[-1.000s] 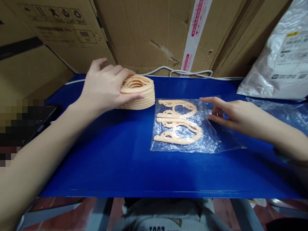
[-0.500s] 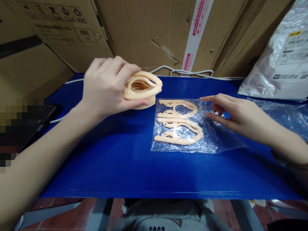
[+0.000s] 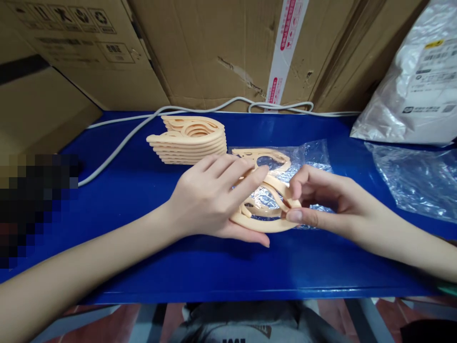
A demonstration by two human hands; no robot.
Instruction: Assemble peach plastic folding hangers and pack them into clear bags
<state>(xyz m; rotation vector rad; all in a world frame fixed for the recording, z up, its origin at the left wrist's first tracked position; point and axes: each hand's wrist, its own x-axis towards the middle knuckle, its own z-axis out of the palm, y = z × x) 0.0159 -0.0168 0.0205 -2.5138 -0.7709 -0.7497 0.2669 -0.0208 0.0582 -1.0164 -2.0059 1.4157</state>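
Note:
A peach-coloured plastic folding hanger (image 3: 268, 226) is held in both hands above a clear plastic bag. My left hand (image 3: 217, 195) lies across its left part, fingers over the top and thumb along the near edge. My right hand (image 3: 326, 200) pinches the curved right end between thumb and forefinger. Beneath it, the clear bag (image 3: 314, 150) lies flat, with another folded hanger (image 3: 282, 156) showing on its far side. My left hand and the held hanger hide much of the bag's near part. Behind my left hand stands a neat stack of matching folded hangers (image 3: 189, 143).
Cardboard boxes (image 3: 200, 57) line the back of the blue table (image 3: 178, 271). A white cable (image 3: 117, 152) runs along the rear and left. At right are a labelled parcel bag (image 3: 403, 95) and loose clear plastic (image 3: 410, 176).
My left hand has let go of the stack and come right and nearer. A hanger is now in both hands over the bag. My right hand has closed on its end.

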